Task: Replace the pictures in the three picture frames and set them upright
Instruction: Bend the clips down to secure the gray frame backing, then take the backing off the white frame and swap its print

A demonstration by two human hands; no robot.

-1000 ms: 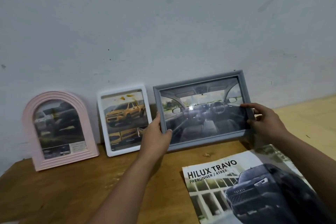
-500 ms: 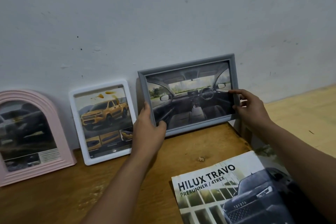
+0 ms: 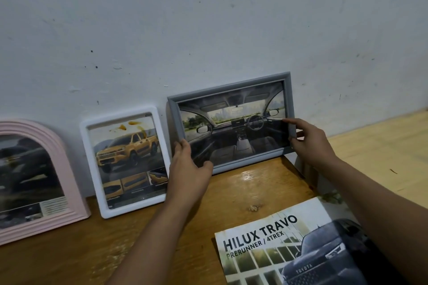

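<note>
Three frames stand against the wall on a wooden table (image 3: 254, 190). The grey frame (image 3: 231, 87) on the right shows a car interior and rests on its lower edge, leaning back. My left hand (image 3: 188, 169) grips its lower left corner, thumb on the front. My right hand (image 3: 310, 141) pinches its right edge, forefinger stretched across the glass. The white frame (image 3: 92, 169) in the middle holds a yellow pickup picture. The pink arched frame (image 3: 69, 169) at the left holds a dark car picture.
A brochure (image 3: 266, 245) printed "HILUX TRAVO" lies flat on the table near my right forearm. The table ends just right of the grey frame; beyond it lies a lighter wooden floor (image 3: 382, 152). The pale wall (image 3: 208, 30) backs everything.
The grey frame has come down onto the table against the wall, with both hands holding it. My view has shifted right, so the pink frame is now cut off at the left.
</note>
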